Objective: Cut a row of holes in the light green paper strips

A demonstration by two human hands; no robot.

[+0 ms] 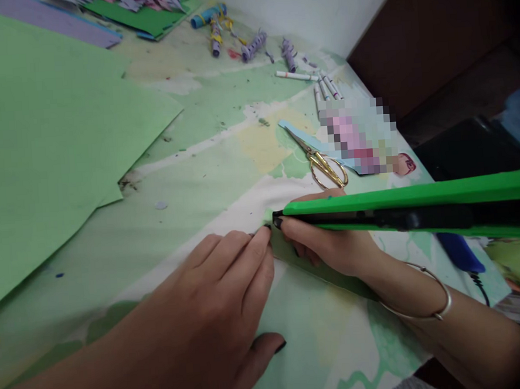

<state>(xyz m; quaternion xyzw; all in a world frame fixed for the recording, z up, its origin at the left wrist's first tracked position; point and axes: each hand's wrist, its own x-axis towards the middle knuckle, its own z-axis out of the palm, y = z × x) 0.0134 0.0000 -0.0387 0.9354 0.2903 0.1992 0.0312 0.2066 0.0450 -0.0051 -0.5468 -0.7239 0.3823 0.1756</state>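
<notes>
At the left side of the bench (189, 187), large green sheets (63, 142) are lying one over another, and a purple sheet (73, 21) is showing behind them. More to the middle, the left hand (230, 284) is resting with its fingers close together and its thumb standing well apart; its fingertips are touching the end of a strip of green paper (283, 249). This strip is lying between the two hands and is passing partly under the right one, so its full length is not showing. Farther back, some small paper rolls (254, 46) are lying loose. The right hand (328, 237) is holding, with a narrow grip, a green and black tool (419, 208), whose dark tip is meeting the strip just beside the left fingertips. It is looking like a cutter, but I cannot tell surely. Behind this hand, golden scissors (329, 170) are lying unused. Near the right forearm, a blue object (461, 254) with a black cord is lying.

In my judgement, the hands are doing fine work on the end of the strip. Such a move is calling for the left fingers to be pressing the paper steadily and the right fingers to be guiding the tip slowly, well clear of the left nails.
</notes>
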